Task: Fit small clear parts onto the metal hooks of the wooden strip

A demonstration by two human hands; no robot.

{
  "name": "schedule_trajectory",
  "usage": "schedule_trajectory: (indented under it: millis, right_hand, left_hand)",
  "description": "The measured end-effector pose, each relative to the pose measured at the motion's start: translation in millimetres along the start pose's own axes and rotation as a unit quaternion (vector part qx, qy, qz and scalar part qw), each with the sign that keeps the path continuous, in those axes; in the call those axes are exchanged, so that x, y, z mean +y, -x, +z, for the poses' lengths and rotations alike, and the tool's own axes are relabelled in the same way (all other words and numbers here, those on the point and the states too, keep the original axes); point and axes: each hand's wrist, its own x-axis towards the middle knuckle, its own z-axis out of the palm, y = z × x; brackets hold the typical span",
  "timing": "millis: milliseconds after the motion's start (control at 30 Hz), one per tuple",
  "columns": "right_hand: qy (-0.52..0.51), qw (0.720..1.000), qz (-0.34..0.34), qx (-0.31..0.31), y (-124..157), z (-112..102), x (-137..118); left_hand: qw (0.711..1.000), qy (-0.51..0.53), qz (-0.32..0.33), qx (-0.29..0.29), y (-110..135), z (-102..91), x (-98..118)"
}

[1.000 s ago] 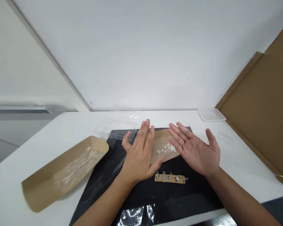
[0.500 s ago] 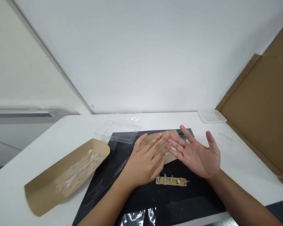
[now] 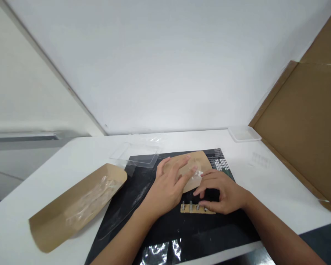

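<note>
My left hand [image 3: 168,187] rests palm down on a kraft paper sheet [image 3: 198,161], its fingers spread and its fingertips close to a small heap of white bits [image 3: 199,174]. My right hand [image 3: 223,193] lies palm down with curled fingers over the right end of a cardboard strip [image 3: 187,208]. Short metal pins stand along that strip, and the hand hides its right end. Whether the right hand grips the strip cannot be told from this view.
A black mat [image 3: 201,235] lies on the white table [image 3: 281,184]. Left of it is a kraft tray [image 3: 77,197] holding crumpled plastic. A transparent plastic lid [image 3: 135,155] lies behind the mat, a white tray [image 3: 244,134] stands at the back right, and a cardboard panel [image 3: 300,125] stands at the right.
My right hand has turned palm down and moved down onto the cardboard strip. My left hand has shifted left, uncovering the white bits on the kraft paper.
</note>
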Motion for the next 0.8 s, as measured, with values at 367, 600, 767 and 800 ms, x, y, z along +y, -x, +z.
schedule_trajectory:
  millis: [367, 600, 767, 800]
  right_hand:
    - [0.074, 0.988, 0.048, -0.128, 7, -7, -2]
    - [0.087, 0.983, 0.061, -0.148, 7, -4, -2]
    - [0.096, 0.984, 0.064, -0.138, 4, -4, -6]
    - [0.102, 0.984, 0.062, -0.132, 3, -3, -6]
  left_hand:
    - [0.997, 0.044, 0.017, 0.056, -4, -7.4, 5]
    - [0.997, 0.045, 0.026, 0.065, -2, -10.5, 5]
    - [0.992, 0.067, 0.038, 0.100, -1, -12.0, 7]
    - [0.991, 0.072, 0.036, 0.104, -1, -12.1, 8]
